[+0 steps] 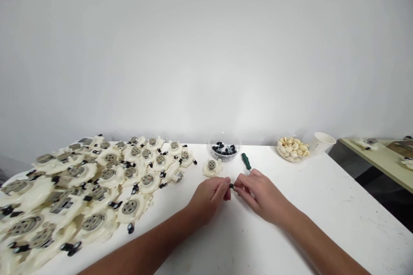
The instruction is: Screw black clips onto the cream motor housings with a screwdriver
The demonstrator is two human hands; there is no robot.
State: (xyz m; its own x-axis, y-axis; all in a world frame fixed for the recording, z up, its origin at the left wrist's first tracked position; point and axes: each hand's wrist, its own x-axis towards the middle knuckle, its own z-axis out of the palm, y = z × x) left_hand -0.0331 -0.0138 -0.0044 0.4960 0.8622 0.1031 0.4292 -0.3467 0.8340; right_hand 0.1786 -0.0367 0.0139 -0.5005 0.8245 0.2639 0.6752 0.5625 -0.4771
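Between my fingertips sits a small black plastic part (231,185), gripped by my left hand (206,197) with thumb and forefinger closed. My right hand (260,195) is also pinched, its fingertips right up against the other side of that part; whatever they hold is too small to make out. Just beyond my hands lies a single cream plastic housing with a grey round motor (211,165). A green-handled screwdriver (246,161) rests behind my right hand, its tip end hidden by the fingers.
Many similar cream motor housings (134,206) with black feet cover the left of the white table (267,249). At the back stand a clear bowl (225,156) of black parts and screws, a bowl of cream caps (293,149) and a white cup (323,139). Another table (380,165) is at right.
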